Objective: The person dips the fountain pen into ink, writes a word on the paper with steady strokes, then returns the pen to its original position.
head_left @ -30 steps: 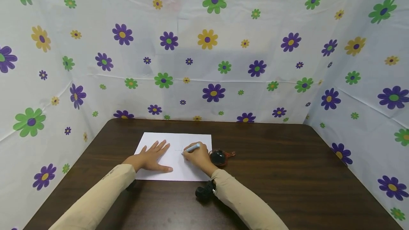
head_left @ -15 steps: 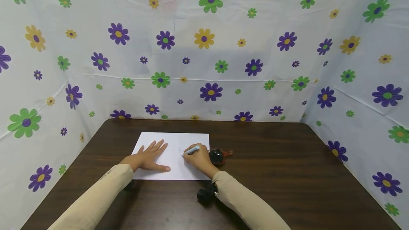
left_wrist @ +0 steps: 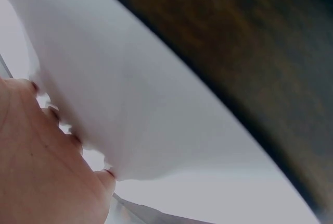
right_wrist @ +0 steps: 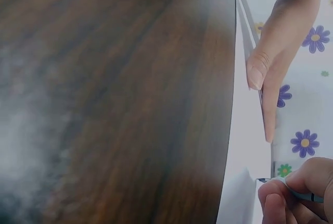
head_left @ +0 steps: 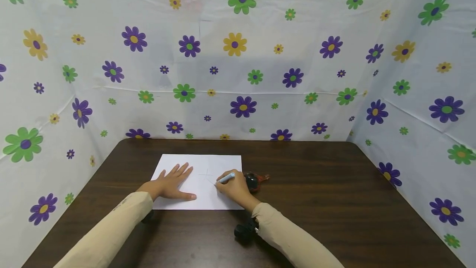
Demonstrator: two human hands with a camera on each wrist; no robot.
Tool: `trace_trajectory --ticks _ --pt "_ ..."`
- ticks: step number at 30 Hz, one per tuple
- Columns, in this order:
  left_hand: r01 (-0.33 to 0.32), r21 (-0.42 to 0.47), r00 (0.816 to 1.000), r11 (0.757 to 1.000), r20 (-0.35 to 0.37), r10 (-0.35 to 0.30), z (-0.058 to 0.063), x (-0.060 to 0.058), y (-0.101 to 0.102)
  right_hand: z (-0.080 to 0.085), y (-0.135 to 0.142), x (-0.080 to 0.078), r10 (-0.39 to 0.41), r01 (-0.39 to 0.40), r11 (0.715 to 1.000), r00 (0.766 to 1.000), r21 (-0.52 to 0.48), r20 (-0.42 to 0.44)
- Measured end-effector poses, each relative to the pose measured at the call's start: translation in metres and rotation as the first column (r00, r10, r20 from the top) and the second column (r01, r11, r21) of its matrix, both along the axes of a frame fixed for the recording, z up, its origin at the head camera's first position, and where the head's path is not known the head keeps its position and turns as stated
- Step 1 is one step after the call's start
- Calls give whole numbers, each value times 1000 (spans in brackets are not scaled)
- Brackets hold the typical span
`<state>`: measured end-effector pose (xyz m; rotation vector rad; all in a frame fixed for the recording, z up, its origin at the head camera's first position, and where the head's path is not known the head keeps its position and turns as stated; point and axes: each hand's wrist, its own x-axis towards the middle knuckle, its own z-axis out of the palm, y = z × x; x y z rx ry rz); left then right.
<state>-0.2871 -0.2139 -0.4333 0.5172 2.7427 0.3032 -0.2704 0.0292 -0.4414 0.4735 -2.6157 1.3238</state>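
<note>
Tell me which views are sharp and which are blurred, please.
Head view: sharp, evenly lit, wide-angle bending at the edges. Left wrist view: close and soft, paper and left hand blurred. Right wrist view: table smeared, right hand soft.

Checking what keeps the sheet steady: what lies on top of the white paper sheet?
On the white paper sheet the left hand lies flat, and the right hand holds a light blue pen over faint crossed lines. The hands hide whatever is beneath them.

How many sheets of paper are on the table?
1. A single white sheet of paper lies on the dark table, with the left hand flat on it and the right hand holding a pen over it.
</note>
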Motion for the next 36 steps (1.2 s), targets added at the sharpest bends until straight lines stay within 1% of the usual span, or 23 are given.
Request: trace_trajectory --ticks 4,12,18,23,25,27,31,33,36 --pt "-1 5 1000 1000 4 1 2 2 0 1 3 2 3 -4 1000 1000 16 10" --pt "0 18 1000 1000 3 0 4 2 -1 1 6 4 13 -14 1000 1000 10 25" --pt "-1 9 1000 1000 3 1 2 2 -1 2 6 4 17 -17 1000 999 -1 35" --pt "-7 4 1000 1000 11 7 2 2 -1 2 6 3 16 -17 999 999 30 30" --pt "-6 12 1000 1000 16 6 2 2 -1 3 6 3 19 -20 999 1000 35 10" --pt "-5 1 1000 1000 24 5 1 1 -1 4 5 3 22 -21 999 999 25 -35" --pt "-2 1 1000 1000 26 2 -1 0 -3 10 4 2 34 -40 998 993 -44 -117" --pt "-2 12 1000 1000 24 2 -1 -1 -3 15 4 2 33 -44 996 991 -78 -127" --pt "-10 8 1000 1000 28 9 -2 -2 -3 25 6 0 16 -28 995 992 -91 -122"
